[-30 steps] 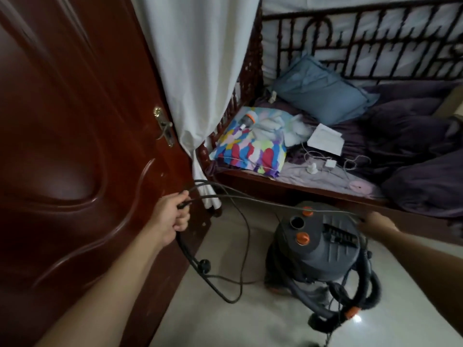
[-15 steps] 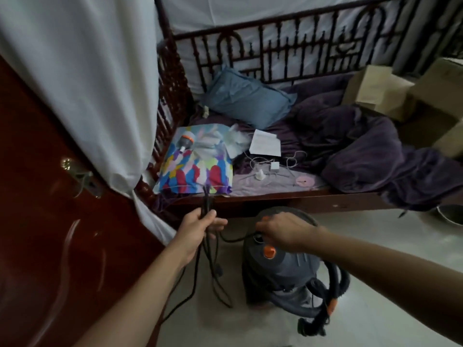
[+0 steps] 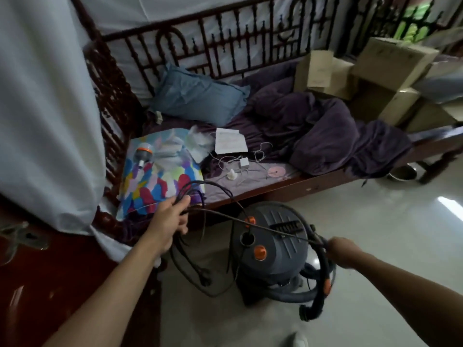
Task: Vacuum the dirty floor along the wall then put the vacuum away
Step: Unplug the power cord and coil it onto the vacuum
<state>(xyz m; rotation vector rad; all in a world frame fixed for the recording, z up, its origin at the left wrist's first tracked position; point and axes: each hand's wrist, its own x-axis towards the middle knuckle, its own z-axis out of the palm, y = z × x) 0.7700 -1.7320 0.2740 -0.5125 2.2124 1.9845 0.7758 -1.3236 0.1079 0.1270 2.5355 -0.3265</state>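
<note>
Vacuum (image 3: 271,244) cord (image 3: 263,227) btwn both hands, taut.

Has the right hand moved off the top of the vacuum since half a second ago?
Yes. The right hand has gone from the vacuum lid out past its right side, pulling the cord taut.

The vacuum (image 3: 271,249) stands on the floor (image 3: 375,246) before the bed (image 3: 275,191); boxes (image 3: 350,78) at two o'clock, curtain (image 3: 45,108) at ten.

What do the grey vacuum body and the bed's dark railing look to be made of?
The grey drum-shaped vacuum body looks like matte moulded plastic: ribbed top, orange knobs. The dark reddish bed railing looks like varnished turned wood, judging by its beaded spindles, though metal is possible.
</note>
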